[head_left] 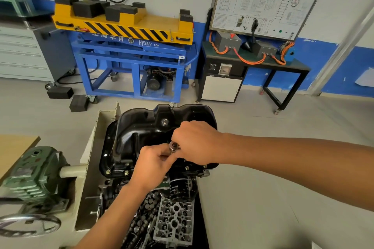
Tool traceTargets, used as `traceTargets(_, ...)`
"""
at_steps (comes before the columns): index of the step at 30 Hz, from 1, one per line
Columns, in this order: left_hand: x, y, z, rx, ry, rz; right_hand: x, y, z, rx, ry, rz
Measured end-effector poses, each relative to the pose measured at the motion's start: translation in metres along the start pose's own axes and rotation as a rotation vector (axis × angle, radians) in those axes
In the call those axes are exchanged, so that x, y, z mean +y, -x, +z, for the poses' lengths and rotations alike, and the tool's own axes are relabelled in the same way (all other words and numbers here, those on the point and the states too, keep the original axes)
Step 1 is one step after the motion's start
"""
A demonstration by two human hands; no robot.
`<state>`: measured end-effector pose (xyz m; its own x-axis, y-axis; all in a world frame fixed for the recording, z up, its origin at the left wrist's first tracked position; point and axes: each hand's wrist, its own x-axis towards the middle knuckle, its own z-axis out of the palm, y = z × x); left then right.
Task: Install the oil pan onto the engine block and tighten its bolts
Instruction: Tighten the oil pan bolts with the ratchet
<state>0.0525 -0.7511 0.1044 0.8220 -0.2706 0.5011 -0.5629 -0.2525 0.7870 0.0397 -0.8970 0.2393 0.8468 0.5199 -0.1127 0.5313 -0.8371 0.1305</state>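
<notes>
Oil pan (141, 127) sits black and upturned on top of the engine (174, 218), with bolts (126, 172) showing along its near rim. Your left hand (153, 160) pinches and your right hand (195, 141) grips a small shiny socket (173, 146) just above that rim.

My right hand (194, 143) and left hand (150, 164) curl around the silver tool (174, 146), so only its round end shows, and they cover part of the oil pan (141, 127) and its near flange. The handwheel (28, 226) at lower left is blurred and cut off by the picture's edge. The print on the wiring board (263, 2) is too small to read.
</notes>
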Motion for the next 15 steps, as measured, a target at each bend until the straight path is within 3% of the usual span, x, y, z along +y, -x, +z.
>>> traceTargets(7, -0.003, 0.002, 0.008, 0.129, -0.077, 0.035, -0.014, 0.003, 0.014, 0.003, -0.667, 0.301)
traceTargets(15, -0.006, 0.000, 0.005, 0.030, -0.045, 0.046, -0.009, -0.002, 0.003, -0.010, -0.464, 0.232)
